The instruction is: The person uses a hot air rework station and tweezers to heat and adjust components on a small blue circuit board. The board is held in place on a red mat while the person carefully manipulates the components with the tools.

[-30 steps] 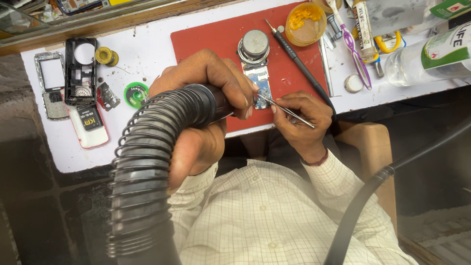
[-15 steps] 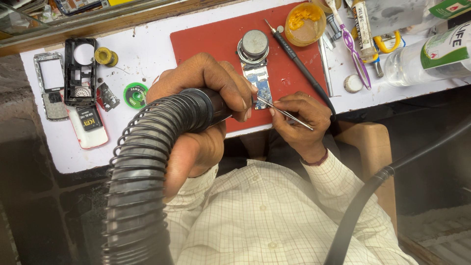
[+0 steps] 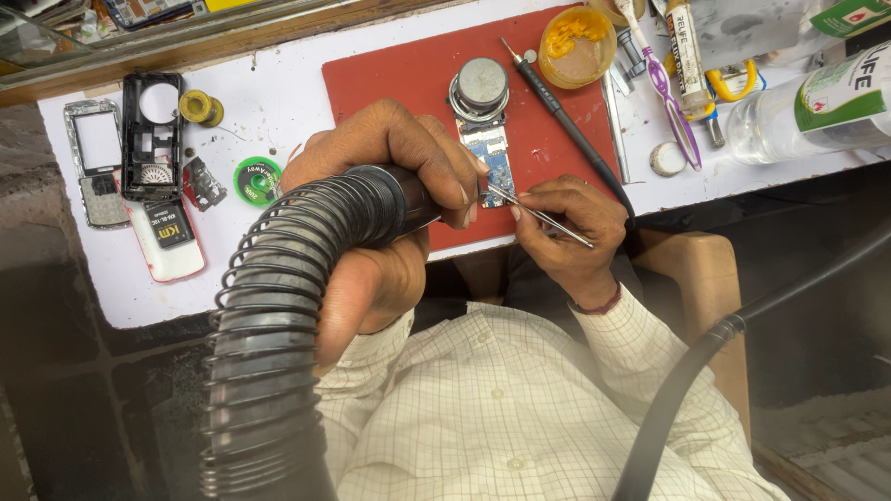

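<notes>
Single head view looks steeply down, close over the workbench (image 3: 278, 102)

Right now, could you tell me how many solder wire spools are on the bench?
2: a yellow spool beside the black phone frame, and a green spool just left of the left hand. Others may be hidden under the hands or hose.
</notes>
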